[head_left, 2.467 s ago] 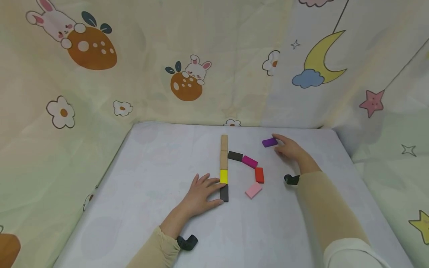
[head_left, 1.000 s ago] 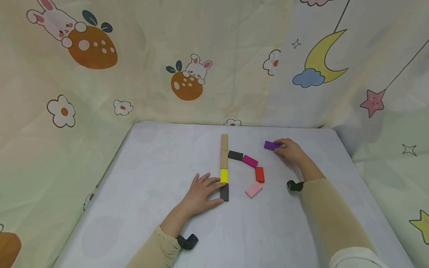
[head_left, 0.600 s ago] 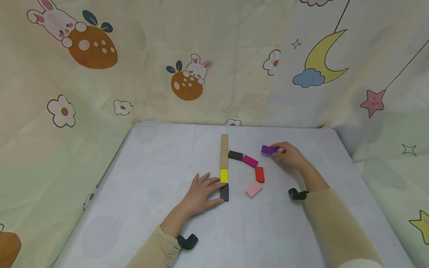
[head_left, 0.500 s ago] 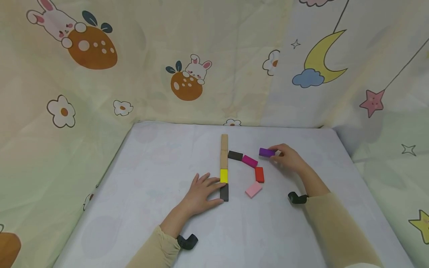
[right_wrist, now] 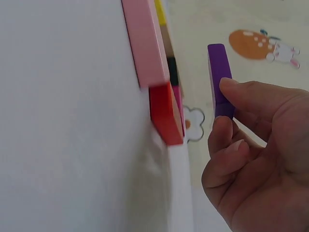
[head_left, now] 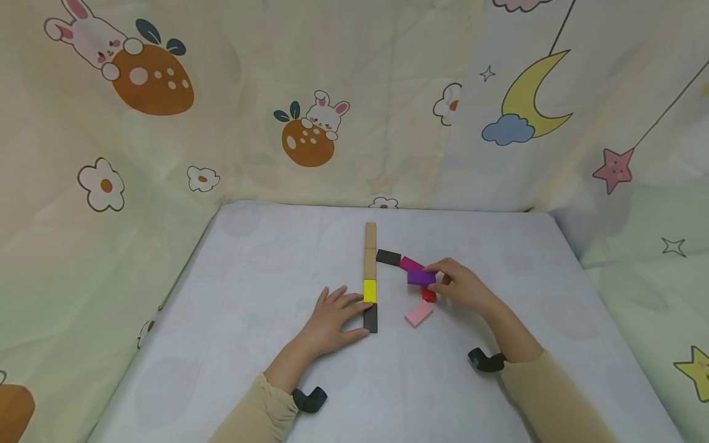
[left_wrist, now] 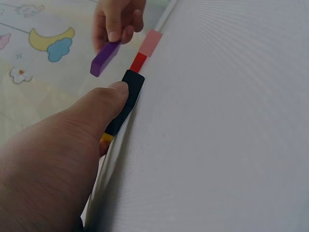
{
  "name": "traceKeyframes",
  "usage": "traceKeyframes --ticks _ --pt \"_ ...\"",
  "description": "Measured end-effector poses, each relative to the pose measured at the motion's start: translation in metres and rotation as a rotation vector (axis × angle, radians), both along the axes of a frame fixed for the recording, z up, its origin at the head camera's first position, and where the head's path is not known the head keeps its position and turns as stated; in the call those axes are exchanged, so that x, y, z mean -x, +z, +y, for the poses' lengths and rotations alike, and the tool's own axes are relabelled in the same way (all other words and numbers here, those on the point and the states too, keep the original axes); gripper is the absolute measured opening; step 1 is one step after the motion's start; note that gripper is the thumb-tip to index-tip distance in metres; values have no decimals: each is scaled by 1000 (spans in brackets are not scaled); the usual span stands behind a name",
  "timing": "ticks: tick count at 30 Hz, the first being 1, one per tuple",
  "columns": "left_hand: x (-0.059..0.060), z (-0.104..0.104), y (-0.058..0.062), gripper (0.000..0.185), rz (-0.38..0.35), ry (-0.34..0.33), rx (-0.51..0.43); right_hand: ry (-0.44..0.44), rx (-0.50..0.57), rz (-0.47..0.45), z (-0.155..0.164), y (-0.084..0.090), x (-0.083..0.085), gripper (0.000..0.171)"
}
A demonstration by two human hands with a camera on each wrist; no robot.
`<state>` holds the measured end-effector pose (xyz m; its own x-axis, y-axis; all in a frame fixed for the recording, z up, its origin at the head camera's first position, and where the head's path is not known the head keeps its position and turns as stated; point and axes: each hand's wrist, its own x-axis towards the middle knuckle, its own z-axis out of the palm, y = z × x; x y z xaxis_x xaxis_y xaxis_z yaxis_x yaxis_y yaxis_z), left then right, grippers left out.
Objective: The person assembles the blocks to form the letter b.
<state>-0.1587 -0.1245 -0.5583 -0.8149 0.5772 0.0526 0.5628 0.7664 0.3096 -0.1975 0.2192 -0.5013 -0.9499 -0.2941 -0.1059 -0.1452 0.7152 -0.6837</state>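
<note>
Right grip [head_left: 462,288] pinching purple block [head_left: 421,277], left grip [head_left: 332,317] flat, touching black block [head_left: 370,318]

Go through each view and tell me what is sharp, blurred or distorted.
Head view: evenly lit, sharp, soft shadows, table edges bowed by the wide lens. Left wrist view: left hand looms large and soft. Right wrist view: scene tipped sideways, purple block fairly crisp, right hand close.

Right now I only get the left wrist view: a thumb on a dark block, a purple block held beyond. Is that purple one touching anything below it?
Observer: No. In the right wrist view the right hand pinches the purple block in the air, apart from the red block.
Visitor: What lies past the dark block?
Observer: In the head view, a yellow block, then tan blocks, in one straight line.
</note>
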Motion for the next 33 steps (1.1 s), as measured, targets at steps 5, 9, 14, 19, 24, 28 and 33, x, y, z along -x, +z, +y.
traceKeyframes --ticks 5,9,14,19,24,28,33 --pt "0 0 -1 57 7 -4 -3 34 29 21 -18 -1 -20 39" --pt "0 -1 -1 57 14 -7 -4 61 27 17 -32 -6 -34 39" --pt "1 -1 0 57 48 -20 -19 80 13 3 -47 -13 -46 38" --pt "1 -1 0 57 47 -24 -25 75 -17 10 -59 -14 -53 37" --pt "1 -1 1 57 26 -16 -16 81 -68 30 -65 -15 -56 36" --pt "1 -2 -1 57 32 -14 -11 76 -84 34 -67 -15 -57 36" --pt "1 -2 -2 57 30 -16 -16 69 -100 27 -69 -15 -58 35"
